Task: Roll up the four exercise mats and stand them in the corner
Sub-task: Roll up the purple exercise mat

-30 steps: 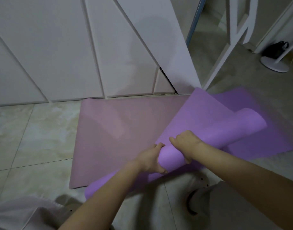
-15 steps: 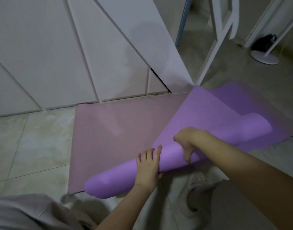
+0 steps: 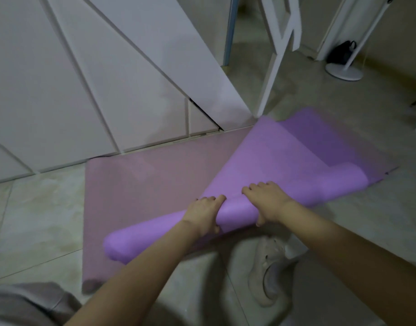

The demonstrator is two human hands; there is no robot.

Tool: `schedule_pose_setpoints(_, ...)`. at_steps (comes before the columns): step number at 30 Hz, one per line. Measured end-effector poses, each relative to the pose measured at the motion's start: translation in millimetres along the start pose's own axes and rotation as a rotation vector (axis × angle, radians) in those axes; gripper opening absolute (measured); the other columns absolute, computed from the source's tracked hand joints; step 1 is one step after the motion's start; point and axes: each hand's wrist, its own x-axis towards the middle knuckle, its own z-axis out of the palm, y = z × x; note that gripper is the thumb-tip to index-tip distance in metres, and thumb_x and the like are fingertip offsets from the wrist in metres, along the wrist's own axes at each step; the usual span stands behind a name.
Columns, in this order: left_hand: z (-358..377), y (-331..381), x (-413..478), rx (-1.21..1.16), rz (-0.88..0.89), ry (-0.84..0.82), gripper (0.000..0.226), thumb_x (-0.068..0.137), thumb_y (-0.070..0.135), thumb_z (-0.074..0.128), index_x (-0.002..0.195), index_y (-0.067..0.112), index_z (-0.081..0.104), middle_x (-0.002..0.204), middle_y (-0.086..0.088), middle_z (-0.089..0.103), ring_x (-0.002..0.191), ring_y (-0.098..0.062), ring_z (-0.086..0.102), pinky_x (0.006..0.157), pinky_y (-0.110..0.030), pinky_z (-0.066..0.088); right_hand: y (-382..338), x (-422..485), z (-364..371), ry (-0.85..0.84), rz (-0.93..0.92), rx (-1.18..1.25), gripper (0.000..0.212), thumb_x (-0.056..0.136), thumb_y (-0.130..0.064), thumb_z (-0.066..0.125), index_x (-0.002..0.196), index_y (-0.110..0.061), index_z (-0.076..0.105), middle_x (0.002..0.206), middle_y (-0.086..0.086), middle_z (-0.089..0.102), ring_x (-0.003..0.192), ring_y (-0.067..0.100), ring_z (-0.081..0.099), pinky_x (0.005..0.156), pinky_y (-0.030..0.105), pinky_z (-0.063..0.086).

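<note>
Gripping the rolled section of the purple mat, the left hand has its fingers curled over the top of the roll and its thumb against the near side. The right hand clamps the same roll just to the right of the left hand, with its fingers over the top and its thumb pointing down the near face. A short stretch of roll shows between the two hands.

The roll lies diagonally. One end extends past the left hand toward the person, and the other extends past the right hand, away from the person. Beyond both hands, the unrolled sheet slopes away toward the wall (its far edge is blurred).

Under the roll, a pink mat lies flat on the tiled floor. It extends to the left of the left hand and beyond it, up to the foot of the white panels.

Nearer the person than the right hand, a pale shoe rests on the floor. Far beyond the right hand stands a round white base with a thin pole, and a black bag sits just behind it.
</note>
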Motion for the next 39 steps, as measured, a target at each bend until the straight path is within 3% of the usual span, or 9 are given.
schedule_pose_setpoints(5, -26, -1, 14, 0.189, 0.123, -0.041, 0.075, 0.074, 0.044, 0.071, 0.134, 0.021, 0.034, 0.124, -0.007, 0.05, 0.115, -0.028, 0.051, 0.093, -0.039, 0.039, 1, -11, 15, 0.063, 0.107, 0.223, 0.075, 0.072, -0.043, 0.072, 0.133, -0.015, 0.037, 0.127, 0.006, 0.056, 0.113, 0.027, 0.056, 0.085, 0.032, 0.042)
schedule_pose_setpoints(11, -9, 5, -8, 0.283, 0.07, 0.061, 0.096, 0.077, 0.044, 0.067, 0.15, 0.018, 0.01, 0.136, -0.008, 0.038, 0.122, -0.028, 0.04, 0.101, -0.043, 0.029, 3, -8, 9, 0.043, 0.142, 0.287, 0.07, 0.071, -0.041, 0.073, 0.13, -0.015, 0.045, 0.123, 0.009, 0.06, 0.112, 0.028, 0.056, 0.086, 0.03, 0.043)
schedule_pose_setpoints(15, 13, 10, -22, 0.313, -0.027, 0.303, 0.12, 0.039, 0.051, 0.087, 0.137, 0.011, 0.032, 0.116, -0.013, 0.061, 0.104, -0.03, 0.06, 0.091, -0.051, 0.044, 1, -6, 5, 0.031, 0.117, 0.362, 0.07, 0.068, -0.043, 0.075, 0.127, -0.016, 0.05, 0.122, 0.008, 0.061, 0.11, 0.027, 0.057, 0.083, 0.028, 0.041)
schedule_pose_setpoints(21, 40, 16, -28, 0.414, -0.002, 0.454, 0.096, 0.065, 0.033, 0.07, 0.141, 0.003, 0.02, 0.129, -0.021, 0.046, 0.115, -0.036, 0.056, 0.098, -0.061, 0.026, 13, -6, -7, -0.136, 0.067, 0.507, 0.058, 0.058, -0.049, 0.082, 0.104, -0.023, 0.059, 0.106, 0.0, 0.064, 0.089, 0.022, 0.057, 0.076, 0.025, 0.044)
schedule_pose_setpoints(23, 39, 15, -24, 0.403, 0.017, 0.466, 0.087, 0.066, 0.032, 0.071, 0.138, 0.004, 0.03, 0.121, -0.018, 0.055, 0.108, -0.034, 0.058, 0.096, -0.059, 0.033, 18, -7, -7, -0.205, 0.063, 0.566, 0.054, 0.055, -0.049, 0.083, 0.098, -0.027, 0.057, 0.099, -0.003, 0.063, 0.087, 0.02, 0.058, 0.079, 0.027, 0.05)
schedule_pose_setpoints(26, 29, 13, -20, 0.316, 0.093, 0.554, 0.058, 0.07, 0.023, 0.049, 0.126, 0.01, 0.04, 0.1, -0.008, 0.065, 0.086, -0.027, 0.061, 0.078, -0.043, 0.051, 21, -7, -8, -0.287, 0.05, 0.637, 0.06, 0.056, -0.048, 0.083, 0.106, -0.025, 0.059, 0.104, -0.004, 0.063, 0.092, 0.019, 0.062, 0.084, 0.03, 0.052)
schedule_pose_setpoints(30, 18, 3, -9, 0.212, 0.137, 0.342, 0.084, 0.044, 0.027, 0.081, 0.118, 0.015, 0.043, 0.091, -0.002, 0.063, 0.077, -0.024, 0.063, 0.067, -0.035, 0.049, 15, -10, -6, -0.249, 0.057, 0.532, 0.082, 0.064, -0.053, 0.078, 0.131, -0.02, 0.046, 0.124, -0.001, 0.056, 0.107, 0.022, 0.056, 0.088, 0.029, 0.045)
schedule_pose_setpoints(34, 1, 2, 5, 0.075, 0.12, 0.043, 0.074, 0.073, 0.041, 0.07, 0.135, 0.018, 0.036, 0.121, -0.004, 0.054, 0.11, -0.027, 0.055, 0.09, -0.038, 0.041, 0, -19, 9, 0.026, 0.069, 0.193, 0.085, 0.067, -0.046, 0.078, 0.135, -0.016, 0.036, 0.128, 0.005, 0.049, 0.116, 0.026, 0.051, 0.092, 0.034, 0.039)
schedule_pose_setpoints(39, -24, 7, 24, 0.067, 0.185, -0.208, 0.077, 0.067, 0.038, 0.078, 0.13, 0.018, 0.04, 0.12, -0.008, 0.057, 0.108, -0.03, 0.056, 0.084, -0.037, 0.044, -9, -31, 35, 0.13, 0.131, 0.192, 0.079, 0.07, -0.037, 0.074, 0.134, -0.013, 0.034, 0.125, 0.007, 0.05, 0.111, 0.026, 0.052, 0.089, 0.035, 0.037)
